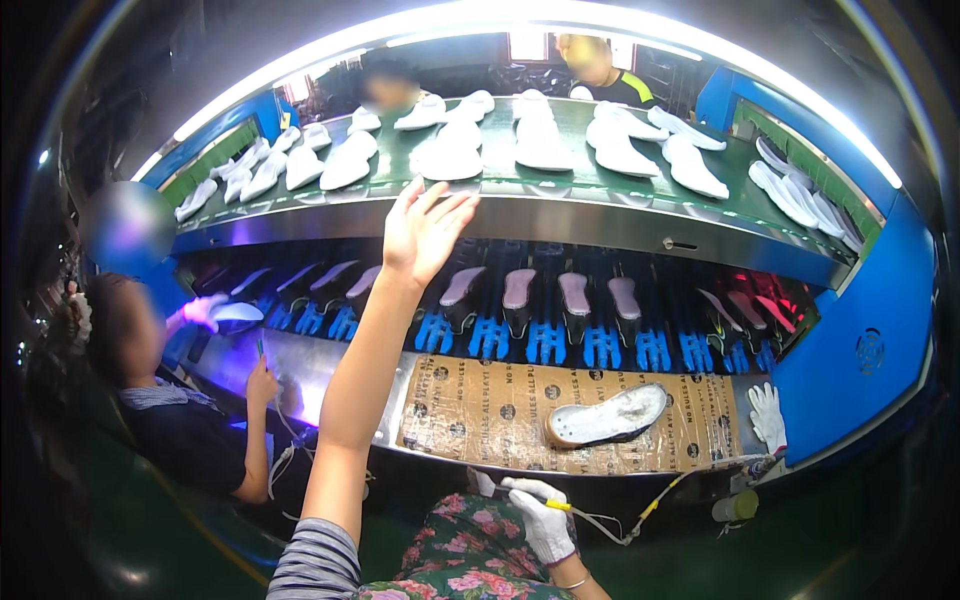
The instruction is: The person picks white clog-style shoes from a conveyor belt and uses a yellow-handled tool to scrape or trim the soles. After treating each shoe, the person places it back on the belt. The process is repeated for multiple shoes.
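Observation:
My left hand (428, 232), bare with the fingers apart, reaches up to the front edge of the upper green conveyor belt (400, 185). Its fingertips are just below a white shoe sole (447, 160), and nothing is in the hand. Low in front of my lap, my right hand (545, 522) in a white knit glove is closed around what looks like a brush (485, 484) on a thin tube with yellow fittings. On the cardboard-covered ledge (470, 420) a dark shoe upper (607, 416) lies with its pale underside up, touched by neither hand.
Several white soles stand in rows on the upper belt. Below, lasted shoes (517, 290) sit over blue holders (546, 340). An empty white glove (767, 416) lies at the ledge's right end, above a small yellowish container (735, 508). A co-worker (150, 400) at left holds a sole and a green-handled tool.

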A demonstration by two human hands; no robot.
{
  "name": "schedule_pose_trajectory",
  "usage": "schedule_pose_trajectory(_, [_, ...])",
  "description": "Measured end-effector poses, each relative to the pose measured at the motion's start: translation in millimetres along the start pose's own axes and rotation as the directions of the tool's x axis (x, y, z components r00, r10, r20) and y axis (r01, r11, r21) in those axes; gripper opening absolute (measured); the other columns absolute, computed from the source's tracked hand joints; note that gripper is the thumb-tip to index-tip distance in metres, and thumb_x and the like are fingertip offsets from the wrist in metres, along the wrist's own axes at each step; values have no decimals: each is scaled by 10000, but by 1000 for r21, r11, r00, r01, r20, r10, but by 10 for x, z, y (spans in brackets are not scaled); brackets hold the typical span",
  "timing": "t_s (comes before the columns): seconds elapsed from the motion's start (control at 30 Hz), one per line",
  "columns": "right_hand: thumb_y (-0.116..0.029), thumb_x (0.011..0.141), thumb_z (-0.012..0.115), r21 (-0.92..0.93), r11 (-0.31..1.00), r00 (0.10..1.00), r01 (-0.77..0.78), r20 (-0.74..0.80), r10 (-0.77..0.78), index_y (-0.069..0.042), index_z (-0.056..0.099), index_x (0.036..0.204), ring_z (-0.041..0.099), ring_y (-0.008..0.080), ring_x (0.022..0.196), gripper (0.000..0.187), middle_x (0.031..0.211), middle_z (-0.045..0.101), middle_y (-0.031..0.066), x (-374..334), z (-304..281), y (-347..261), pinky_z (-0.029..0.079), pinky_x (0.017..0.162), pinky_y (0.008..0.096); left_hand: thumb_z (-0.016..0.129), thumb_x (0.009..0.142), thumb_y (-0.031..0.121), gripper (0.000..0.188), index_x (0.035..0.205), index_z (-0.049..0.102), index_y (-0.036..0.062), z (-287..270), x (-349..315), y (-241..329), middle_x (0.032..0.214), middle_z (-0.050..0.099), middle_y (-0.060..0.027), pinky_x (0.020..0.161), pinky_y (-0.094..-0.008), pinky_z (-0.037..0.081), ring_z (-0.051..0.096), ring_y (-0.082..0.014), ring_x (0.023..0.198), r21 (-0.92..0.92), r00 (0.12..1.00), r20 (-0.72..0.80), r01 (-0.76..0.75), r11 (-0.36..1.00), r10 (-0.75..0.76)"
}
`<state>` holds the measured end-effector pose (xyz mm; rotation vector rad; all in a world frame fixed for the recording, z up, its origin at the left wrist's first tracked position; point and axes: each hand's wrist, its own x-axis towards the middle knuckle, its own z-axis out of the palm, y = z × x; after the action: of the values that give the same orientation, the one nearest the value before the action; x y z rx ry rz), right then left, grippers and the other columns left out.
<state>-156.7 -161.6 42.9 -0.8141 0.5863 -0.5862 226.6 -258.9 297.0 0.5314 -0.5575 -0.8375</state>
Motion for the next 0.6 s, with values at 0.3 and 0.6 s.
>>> schedule_pose_trajectory(0.3, [33, 931, 749, -11, 1000, 999, 16, -34, -16, 17, 784, 1115, 731, 140, 941, 187, 1075, 798, 102, 66, -19, -28, 579, 830, 265, 799, 877, 584, 1049, 1650, 322, 60, -106, 1103, 245, 1646, 413, -272, 1233, -512, 364, 406, -461, 1508, 852, 894, 345, -170, -496, 285])
schedule_pose_trajectory(0.6, [4, 920, 761, -77, 997, 992, -13, -129, 3, 8, 787, 1121, 727, 127, 872, 203, 1055, 803, 83, 97, -88, 32, 567, 760, 257, 851, 780, 552, 1033, 1564, 461, 4, -494, 1448, 298, 1501, 539, -312, 1069, -523, 507, 665, -452, 1212, 907, 688, 405, -218, -361, 602])
